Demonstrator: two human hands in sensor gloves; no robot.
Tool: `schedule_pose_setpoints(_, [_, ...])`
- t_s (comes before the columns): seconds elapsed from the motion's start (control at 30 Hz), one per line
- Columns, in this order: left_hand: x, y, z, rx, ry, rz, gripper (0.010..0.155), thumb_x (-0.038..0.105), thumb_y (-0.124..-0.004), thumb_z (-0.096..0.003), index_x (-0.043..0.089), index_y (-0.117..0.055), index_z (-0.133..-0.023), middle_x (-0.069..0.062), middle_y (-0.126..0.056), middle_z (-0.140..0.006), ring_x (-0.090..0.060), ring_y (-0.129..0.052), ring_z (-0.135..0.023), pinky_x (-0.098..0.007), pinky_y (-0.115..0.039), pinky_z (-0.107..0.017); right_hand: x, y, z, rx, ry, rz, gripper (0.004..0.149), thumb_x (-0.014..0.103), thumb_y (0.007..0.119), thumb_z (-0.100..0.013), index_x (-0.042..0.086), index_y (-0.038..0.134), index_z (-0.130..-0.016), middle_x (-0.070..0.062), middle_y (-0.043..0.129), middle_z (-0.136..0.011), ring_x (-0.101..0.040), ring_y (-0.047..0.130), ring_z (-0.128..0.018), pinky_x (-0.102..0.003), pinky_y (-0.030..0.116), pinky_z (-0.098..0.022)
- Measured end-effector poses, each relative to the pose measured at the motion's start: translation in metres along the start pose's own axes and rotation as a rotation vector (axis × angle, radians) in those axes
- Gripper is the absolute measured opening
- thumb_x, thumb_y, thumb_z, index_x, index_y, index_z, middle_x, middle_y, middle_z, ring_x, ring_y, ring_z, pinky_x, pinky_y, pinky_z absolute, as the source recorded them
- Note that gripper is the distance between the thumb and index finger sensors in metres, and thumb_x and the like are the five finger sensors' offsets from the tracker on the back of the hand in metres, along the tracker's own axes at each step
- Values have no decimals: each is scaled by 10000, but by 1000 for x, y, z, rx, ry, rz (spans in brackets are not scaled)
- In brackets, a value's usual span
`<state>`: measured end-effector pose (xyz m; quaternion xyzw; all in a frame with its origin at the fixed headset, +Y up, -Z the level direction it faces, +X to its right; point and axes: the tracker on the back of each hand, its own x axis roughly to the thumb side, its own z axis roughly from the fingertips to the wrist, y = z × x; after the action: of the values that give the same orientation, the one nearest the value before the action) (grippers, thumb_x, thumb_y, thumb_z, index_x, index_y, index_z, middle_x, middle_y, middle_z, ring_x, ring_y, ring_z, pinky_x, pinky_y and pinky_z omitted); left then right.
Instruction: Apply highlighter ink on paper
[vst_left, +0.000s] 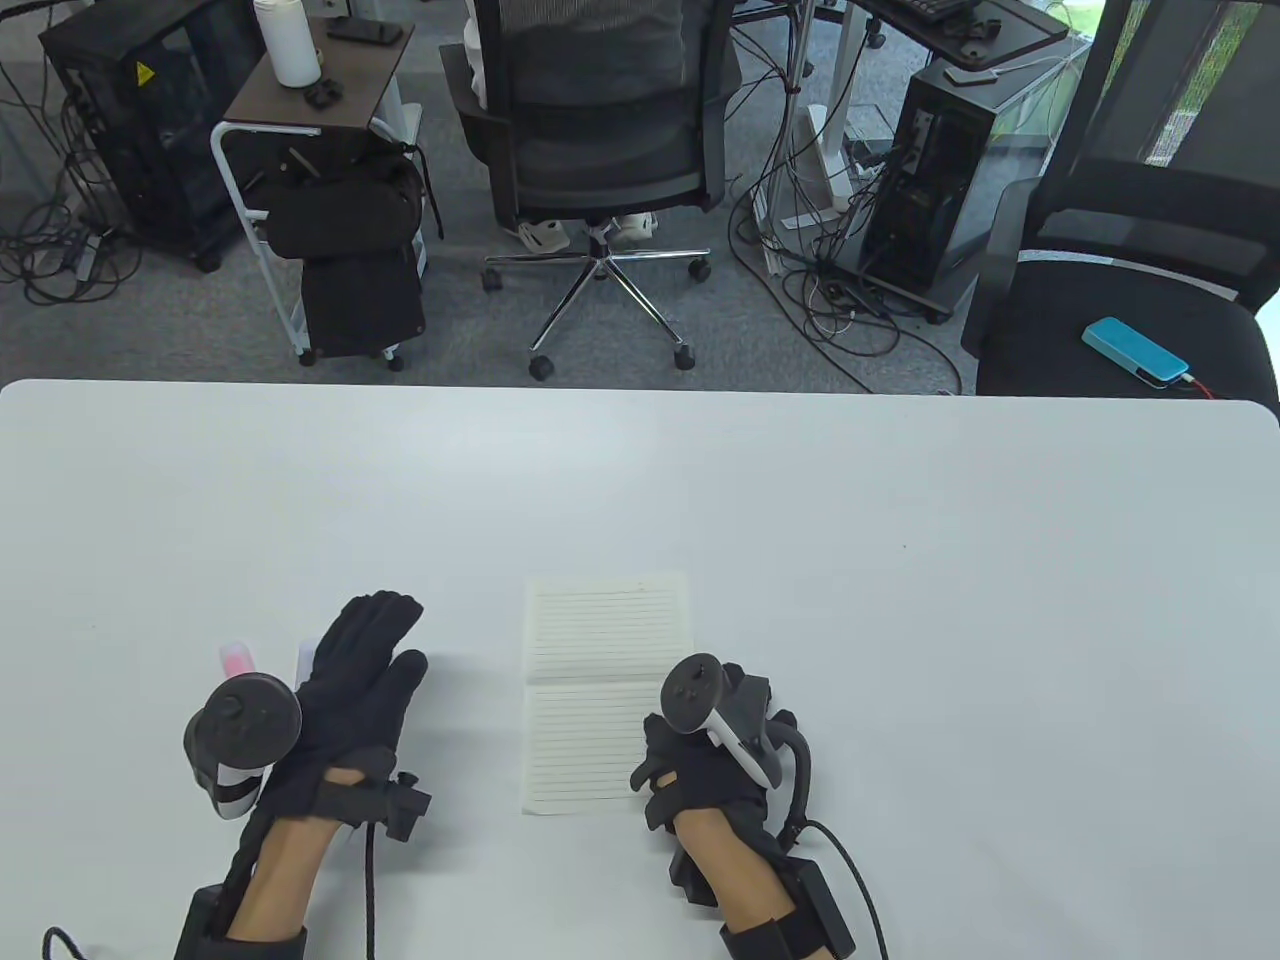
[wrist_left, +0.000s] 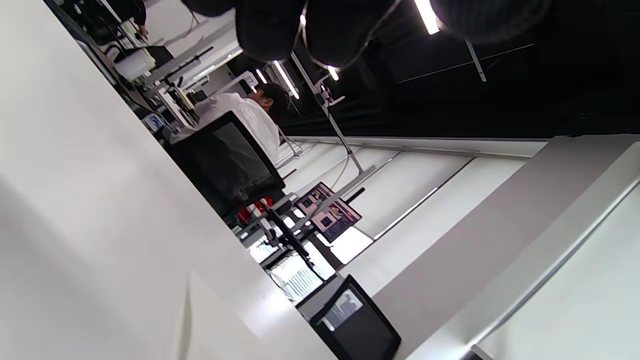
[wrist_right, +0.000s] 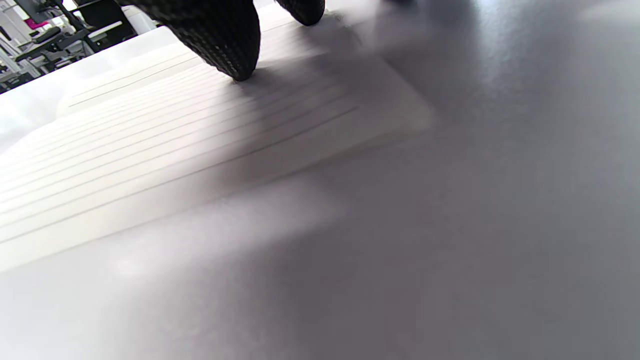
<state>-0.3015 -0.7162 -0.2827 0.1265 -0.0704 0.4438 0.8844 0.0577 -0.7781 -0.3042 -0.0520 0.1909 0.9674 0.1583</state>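
A lined, folded-open paper lies on the white table, near its front. My right hand rests on the paper's right edge at the lower half. In the right wrist view its fingertips press on the lined paper. My left hand lies left of the paper with its fingers stretched out and holds nothing that I can see. A pink-tipped highlighter peeks out behind the left tracker, and a pale lilac piece shows at the hand's left edge. In the left wrist view, only the gloved fingers show.
Beyond the table's far edge stand an office chair, a small cart and computer towers with floor cables. A second chair at the right carries a blue device.
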Motion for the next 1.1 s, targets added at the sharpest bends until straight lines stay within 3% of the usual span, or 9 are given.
schedule_pose_setpoints(0.1, [-2, 14, 2, 39, 123, -239, 698, 614, -680, -485, 203, -642, -1048, -101, -580, -1145, -450, -396, -1089, -722, -370, -722, -2, -3, 2, -12, -11, -16, 646, 401, 717, -691, 149, 382, -1182, -328, 183, -1179, -602, 132, -1022, -801, 153, -624])
schedule_pose_setpoints(0.2, [-10, 20, 2, -20, 307, -435, 645, 586, -735, -482, 190, -723, -991, -87, -553, -1155, -449, -338, -1092, -719, -326, -727, -6, -17, 13, -120, -42, -48, 672, 401, 716, -689, 144, 343, -1186, -328, 183, -1182, -603, 144, -1025, -806, 157, -620])
schedule_pose_setpoints(0.27, [-15, 17, 2, -82, 424, -513, 614, 560, -778, -473, 171, -758, -947, -118, -487, -1156, -448, -242, -1087, -716, -258, -727, -9, -26, 21, -174, -72, -101, 674, 405, 707, -690, 134, 338, -1185, -323, 183, -1184, -602, 148, -1027, -808, 158, -620])
schedule_pose_setpoints(0.33, [-18, 9, 2, -144, 553, -588, 640, 546, -799, -472, 163, -694, -973, -170, -304, -1162, -450, -95, -1064, -715, -175, -712, -14, -34, 28, -214, -117, -170, 663, 405, 698, -693, 124, 349, -1182, -320, 188, -1187, -598, 149, -1031, -809, 159, -619])
schedule_pose_setpoints(0.43, [-21, -4, 1, -185, 638, -710, 688, 543, -833, -450, 159, -658, -994, -185, -196, -1150, -452, -21, -1040, -716, -128, -696, -19, -39, 35, -235, -157, -242, 655, 405, 691, -695, 115, 360, -1180, -315, 191, -1189, -600, 144, -1032, -812, 152, -616])
schedule_pose_setpoints(0.57, [-28, -17, -7, -235, 662, -807, 788, 575, -836, -438, 143, -591, -1050, -180, -109, -1143, -450, 44, -1022, -719, -86, -683, -19, -41, 38, -240, -180, -269, 641, 406, 684, -696, 115, 376, -1177, -314, 195, -1191, -596, 144, -1035, -811, 150, -615])
schedule_pose_setpoints(0.83, [-29, -37, -16, -307, 637, -920, 647, 522, -877, -440, 143, -756, -950, -183, -114, -1145, -450, 48, -1023, -723, -60, -678, -17, -38, 37, -214, -194, -273, 623, 408, 679, -697, 107, 405, -1168, -309, 209, -1195, -594, 154, -1039, -811, 147, -613])
schedule_pose_setpoints(0.97, [-23, -41, -18, -365, 615, -997, 659, 536, -853, -441, 96, -734, -917, -175, -122, -1133, -447, 36, -1019, -726, -88, -682, -17, -37, 37, -211, -194, -278, 620, 409, 676, -697, 103, 411, -1167, -308, 214, -1195, -592, 159, -1041, -812, 145, -612])
schedule_pose_setpoints(1.1, [-29, -40, -19, -416, 608, -890, 592, 488, -841, -455, 104, -775, -900, -172, -98, -1127, -442, 64, -1008, -725, -65, -677, -16, -36, 37, -200, -204, -275, 614, 413, 670, -697, 103, 420, -1165, -303, 216, -1197, -589, 159, -1044, -809, 138, -610])
